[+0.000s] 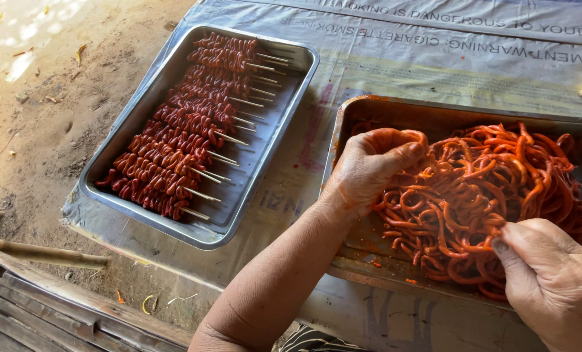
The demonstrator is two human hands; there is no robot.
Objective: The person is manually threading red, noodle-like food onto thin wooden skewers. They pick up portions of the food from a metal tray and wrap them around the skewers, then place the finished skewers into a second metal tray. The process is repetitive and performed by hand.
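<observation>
A metal tray (395,107) on the right holds a heap of orange-red marinated intestine strands (493,182). My left hand (369,166) is curled over the heap's left side, its fingers closed on some strands. At the heap's near right edge my right hand (552,277) pinches a strand between thumb and fingers. A second metal tray (265,156) to the left holds a row of dark red skewers (180,130) on thin wooden sticks, their bare ends pointing right.
Both trays rest on a grey printed plastic sheet (402,45) spread over the table. Sandy ground (49,98) lies to the left. Wooden slats (36,313) and a stick (43,254) sit at the lower left.
</observation>
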